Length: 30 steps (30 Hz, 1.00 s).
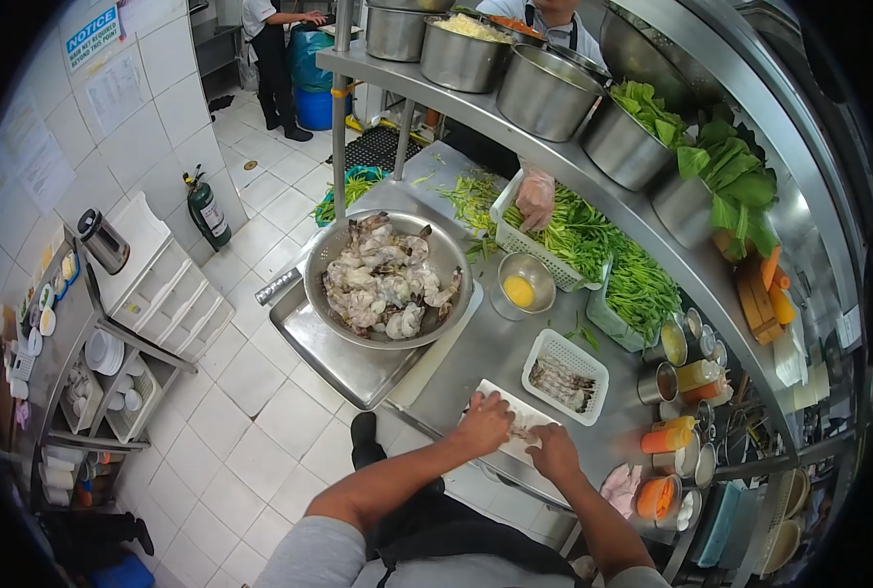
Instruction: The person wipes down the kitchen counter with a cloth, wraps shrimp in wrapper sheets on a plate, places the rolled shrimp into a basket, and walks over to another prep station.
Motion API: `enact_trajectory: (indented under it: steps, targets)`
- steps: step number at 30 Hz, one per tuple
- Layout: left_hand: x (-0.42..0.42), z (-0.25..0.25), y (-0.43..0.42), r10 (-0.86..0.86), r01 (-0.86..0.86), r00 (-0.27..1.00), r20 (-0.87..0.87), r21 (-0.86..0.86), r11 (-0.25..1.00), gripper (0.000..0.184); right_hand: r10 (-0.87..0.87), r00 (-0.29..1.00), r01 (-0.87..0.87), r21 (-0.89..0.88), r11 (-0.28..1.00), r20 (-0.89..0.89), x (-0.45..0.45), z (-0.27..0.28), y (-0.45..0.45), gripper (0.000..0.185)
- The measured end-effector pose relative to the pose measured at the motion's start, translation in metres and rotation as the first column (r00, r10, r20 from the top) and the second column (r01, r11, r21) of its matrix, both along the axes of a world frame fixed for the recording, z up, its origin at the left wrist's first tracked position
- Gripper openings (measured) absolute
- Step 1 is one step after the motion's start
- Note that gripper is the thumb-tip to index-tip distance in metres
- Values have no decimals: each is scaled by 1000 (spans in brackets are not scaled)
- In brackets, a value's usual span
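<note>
My left hand (485,426) and my right hand (554,453) work close together over a small white tray (491,388) at the counter's near edge. Between them lies a pale shrimp (523,431), with the fingers of both hands curled onto it; the fingertips are partly hidden. Just beyond, a white plastic basket (603,374) holds several shrimp (560,382) laid side by side. A large metal bowl (317,316) heaped with peeled-looking shrimp (382,274) stands to the left, above a metal tray (358,384).
A metal bowl (544,272) with yellow liquid stands beyond the basket. Baskets of cut greens (642,294) sit behind, where a co-worker's gloved hand (534,199) reaches in. Sauce bottles (664,439) and metal containers line the right. An overhead shelf (475,103) carries pots.
</note>
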<state>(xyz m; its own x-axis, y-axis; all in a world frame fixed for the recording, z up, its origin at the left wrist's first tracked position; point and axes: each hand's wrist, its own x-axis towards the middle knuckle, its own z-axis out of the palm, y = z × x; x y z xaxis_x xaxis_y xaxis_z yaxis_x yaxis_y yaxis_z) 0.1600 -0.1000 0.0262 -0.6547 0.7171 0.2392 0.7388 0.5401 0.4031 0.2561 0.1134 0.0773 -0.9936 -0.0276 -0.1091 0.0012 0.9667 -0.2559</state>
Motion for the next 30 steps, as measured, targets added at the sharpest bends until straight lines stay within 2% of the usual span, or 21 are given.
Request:
enact_trajectory:
  steps: [4,6,7,8,9,10,11,12,13,14,16,19,23,25,30]
  targets:
    - [11,-26,34,-73,70,996,49,64,996,20,-88,996,85,-147,985,-14,5,-25,14,38]
    - [16,-40,41,-70,69,997,16,54,996,13,-62,998,59,-119,991,-23,5,-30,17,39]
    - [17,-44,41,-31,36,997,-68,81,996,14,-34,999,31,-93,995,-32,7,-28,16,41]
    - [14,-46,39,-31,34,997,-68,50,998,14,-35,999,32,-89,996,-36,6,-22,12,43]
    - [11,-56,41,62,-70,985,-164,-44,997,19,-45,997,41,-71,997,-55,7,-31,15,46]
    - [5,-51,29,56,-57,994,-97,-10,998,28,-65,998,62,-101,993,-28,8,-32,14,42]
    - [0,-39,17,96,-103,976,-196,-25,994,34,-58,998,57,-156,986,-3,9,-40,17,32]
    - [-5,-37,5,88,-106,988,-125,-141,984,48,-18,994,21,-33,999,105,4,-36,13,23]
    - [-15,-28,-7,40,-49,998,-53,-178,983,43,24,999,-26,-88,996,-29,6,-40,13,19]
    - [-19,-15,-17,44,-42,999,1,-243,969,37,5,1000,-6,-35,999,-26,11,-56,16,20]
    - [-29,-12,-35,-22,20,1000,-21,-75,997,26,-36,997,21,-206,978,-66,6,-39,11,21]
    - [-33,-5,-41,-50,49,998,-41,-46,998,19,-14,994,-14,-248,969,-112,12,-32,13,26]
    - [-32,1,-38,-33,33,999,-42,-5,999,15,-26,987,-17,-262,965,-157,16,-38,16,24]
    - [-35,2,-38,-88,85,996,-26,-102,991,19,-55,989,15,-279,960,-138,14,-40,17,21]
    - [-37,2,-36,-92,92,996,1,-121,988,18,-62,988,20,-284,959,-140,11,-44,19,16]
